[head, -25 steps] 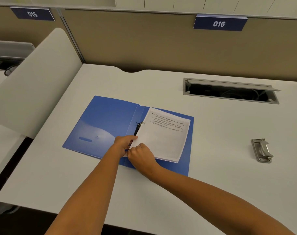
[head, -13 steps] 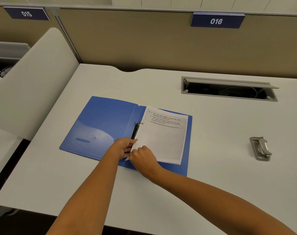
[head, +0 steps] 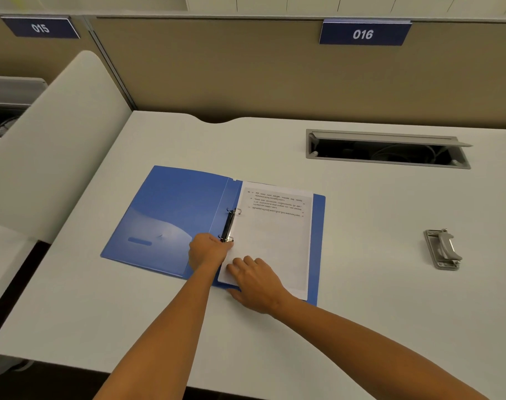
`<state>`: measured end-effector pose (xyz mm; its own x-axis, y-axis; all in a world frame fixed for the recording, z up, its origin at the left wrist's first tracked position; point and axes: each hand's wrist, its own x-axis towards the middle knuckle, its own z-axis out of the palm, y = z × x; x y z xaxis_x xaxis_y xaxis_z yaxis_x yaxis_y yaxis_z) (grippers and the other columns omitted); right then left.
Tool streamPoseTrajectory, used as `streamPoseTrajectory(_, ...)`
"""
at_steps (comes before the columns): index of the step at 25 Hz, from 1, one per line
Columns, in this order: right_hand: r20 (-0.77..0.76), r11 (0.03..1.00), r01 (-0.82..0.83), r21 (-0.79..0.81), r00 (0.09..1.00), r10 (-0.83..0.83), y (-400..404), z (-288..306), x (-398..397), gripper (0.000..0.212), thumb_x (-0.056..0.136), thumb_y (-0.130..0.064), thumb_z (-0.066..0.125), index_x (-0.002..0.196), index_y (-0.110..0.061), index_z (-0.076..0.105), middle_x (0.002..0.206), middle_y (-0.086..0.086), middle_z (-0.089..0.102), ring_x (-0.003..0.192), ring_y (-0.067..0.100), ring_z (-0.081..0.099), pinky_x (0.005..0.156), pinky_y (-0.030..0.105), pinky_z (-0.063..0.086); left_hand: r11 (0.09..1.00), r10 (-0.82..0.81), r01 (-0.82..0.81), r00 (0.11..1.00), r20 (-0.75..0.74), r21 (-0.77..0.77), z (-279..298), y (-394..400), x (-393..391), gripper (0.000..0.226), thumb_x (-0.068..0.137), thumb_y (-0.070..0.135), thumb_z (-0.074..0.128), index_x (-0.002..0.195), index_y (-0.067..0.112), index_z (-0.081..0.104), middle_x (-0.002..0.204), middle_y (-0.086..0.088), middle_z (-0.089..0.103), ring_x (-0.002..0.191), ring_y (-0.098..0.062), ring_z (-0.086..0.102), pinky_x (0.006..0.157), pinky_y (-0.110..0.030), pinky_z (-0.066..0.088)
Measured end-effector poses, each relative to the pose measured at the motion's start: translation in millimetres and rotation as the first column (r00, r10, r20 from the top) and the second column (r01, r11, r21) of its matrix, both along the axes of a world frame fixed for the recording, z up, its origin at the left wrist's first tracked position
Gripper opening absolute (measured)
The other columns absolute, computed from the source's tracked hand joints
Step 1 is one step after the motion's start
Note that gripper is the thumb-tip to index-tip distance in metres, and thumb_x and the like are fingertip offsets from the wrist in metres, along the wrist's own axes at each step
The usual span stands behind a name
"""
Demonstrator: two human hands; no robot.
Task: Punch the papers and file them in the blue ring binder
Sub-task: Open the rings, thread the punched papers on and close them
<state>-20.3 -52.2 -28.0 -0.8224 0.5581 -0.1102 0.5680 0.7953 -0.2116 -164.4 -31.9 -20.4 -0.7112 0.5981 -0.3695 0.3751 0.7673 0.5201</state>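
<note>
The blue ring binder [head: 171, 217] lay open and flat on the desk, covers spread. Its black ring mechanism [head: 228, 225] ran along the spine, both rings parted. The papers [head: 275, 241], a white stack with a few printed lines at the far end, rested on the right cover, left edge at the rings.

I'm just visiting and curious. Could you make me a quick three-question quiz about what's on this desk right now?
1. True or false: the open blue plastic ring binder lies closed.
2. Which side of the binder is the grey metal hole punch on: A left, B right?
3. The right hand rests on the white printed ______, while the left hand is at the black ring mechanism.

Key: 1 false; 2 B; 3 papers.
</note>
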Motion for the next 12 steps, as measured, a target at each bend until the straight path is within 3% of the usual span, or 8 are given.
streamPoseTrajectory(2, -0.008, 0.998, -0.013, -0.068, 1.000, 0.013, 1.6, -1.5, 5.9, 0.050, 0.094, -0.049, 0.046, 0.127, -0.011, 0.049, 0.126, 0.009, 0.052, 0.106, 0.026, 0.051, 0.091, 0.038, 0.043, 0.998, 0.012, -0.013, 1.000, 0.006, 0.064, 0.5, -3.9, 1.0, 0.030, 0.080, 0.035, 0.075, 0.093, 0.010, 0.063, 0.095, -0.010, 0.066, 0.083, -0.024, 0.060, 0.068, -0.031, 0.048)
streamPoseTrajectory(4, -0.028, 0.993, -0.007, -0.121, 1.000, 0.004, 4.6, -2.7, 10.6, 0.053, 0.095, -0.050, 0.045, 0.133, -0.013, 0.045, 0.137, 0.007, 0.047, 0.117, 0.025, 0.047, 0.101, 0.038, 0.039, 0.992, 0.051, -0.057, 0.997, 0.057, 0.111, -0.1, -6.7, 1.6, 0.029, 0.082, 0.030, 0.073, 0.095, 0.012, 0.055, 0.096, -0.010, 0.062, 0.085, -0.025, 0.058, 0.068, -0.031, 0.046)
streamPoseTrajectory(12, -0.169, 0.954, 0.191, -0.233, 0.958, -0.233, 20.8, -17.9, 27.2, 0.056, 0.094, -0.051, 0.044, 0.140, -0.019, 0.040, 0.150, 0.002, 0.035, 0.135, 0.020, 0.035, 0.113, 0.033, 0.026, 0.965, 0.061, -0.084, 0.993, 0.098, 0.250, -5.8, -16.3, 15.8, 0.052, 0.074, 0.039, 0.080, 0.114, 0.011, 0.060, 0.111, -0.007, 0.062, 0.095, -0.022, 0.059, 0.070, -0.029, 0.046)
